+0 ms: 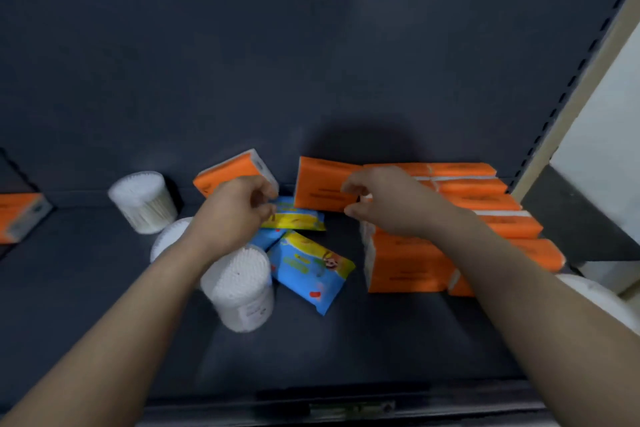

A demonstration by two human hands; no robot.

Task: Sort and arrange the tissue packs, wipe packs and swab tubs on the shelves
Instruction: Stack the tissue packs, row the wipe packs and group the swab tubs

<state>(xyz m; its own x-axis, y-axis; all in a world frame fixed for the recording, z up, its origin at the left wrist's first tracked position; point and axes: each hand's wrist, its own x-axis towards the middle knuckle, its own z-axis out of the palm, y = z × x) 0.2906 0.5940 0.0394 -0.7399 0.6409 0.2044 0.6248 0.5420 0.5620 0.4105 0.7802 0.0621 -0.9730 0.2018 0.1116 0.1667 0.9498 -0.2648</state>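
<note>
Left forearm [121, 322], left hand [235, 211] beside wipe pack [298, 218]

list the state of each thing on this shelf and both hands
back swab tub, standing upright
front swab tub, standing upright
front wipe pack, lying flat
left tissue pack, tipped askew
middle tissue pack, on edge
right tissue packs, stacked
left hand, curled at rear wipe pack, grip unclear
right hand, curled, grip unclear
</note>
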